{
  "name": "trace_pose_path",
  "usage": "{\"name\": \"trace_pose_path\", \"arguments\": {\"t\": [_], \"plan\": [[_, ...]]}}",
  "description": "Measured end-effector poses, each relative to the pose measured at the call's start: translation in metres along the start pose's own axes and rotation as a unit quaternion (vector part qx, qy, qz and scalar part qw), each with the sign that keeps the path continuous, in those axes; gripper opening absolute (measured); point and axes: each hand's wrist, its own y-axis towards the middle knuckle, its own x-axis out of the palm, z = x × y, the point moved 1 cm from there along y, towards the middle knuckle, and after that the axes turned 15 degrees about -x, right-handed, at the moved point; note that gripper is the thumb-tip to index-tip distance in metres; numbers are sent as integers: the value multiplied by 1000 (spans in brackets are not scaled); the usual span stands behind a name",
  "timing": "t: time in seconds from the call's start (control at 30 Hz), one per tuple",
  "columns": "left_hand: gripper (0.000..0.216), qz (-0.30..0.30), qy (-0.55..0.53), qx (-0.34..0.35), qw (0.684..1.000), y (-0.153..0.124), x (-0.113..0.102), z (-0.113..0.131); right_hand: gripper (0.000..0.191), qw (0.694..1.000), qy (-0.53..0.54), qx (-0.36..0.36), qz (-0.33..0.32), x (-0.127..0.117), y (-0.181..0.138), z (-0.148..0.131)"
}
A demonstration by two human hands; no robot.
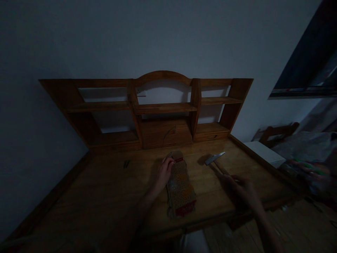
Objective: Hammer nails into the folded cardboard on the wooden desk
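My right hand (238, 185) is closed around the wooden handle of a hammer (215, 158). The hammer's metal head is just over the desk, right of the cardboard. At the far end of a long, flattened cardboard piece (181, 182) with a speckled print and dark red bands, my left hand (165, 168) rests with its fingers pinched together. A tiny bright spot shows at those fingertips, too small to name. The cardboard lies on the wooden desk (110, 196). Left of it lie a few small, thin dark pieces (126, 164).
A wooden shelf unit (165, 108) with several compartments stands along the desk's back edge against the wall. Beyond the right edge are a white surface (265, 153), a wooden chair back (280, 130) and a clear plastic bag (308, 146). The room is dim.
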Motion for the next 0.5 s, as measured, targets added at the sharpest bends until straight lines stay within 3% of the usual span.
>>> {"name": "trace_pose_path", "arguments": {"t": [0.2,0.5], "plan": [[10,-23,-88,-59,994,3,11,-11,42,1000,-16,3,5,0,0,3],[14,-25,-24,-36,999,-3,4,-7,45,1000,-8,-18,4,-1,-2,1]]}}
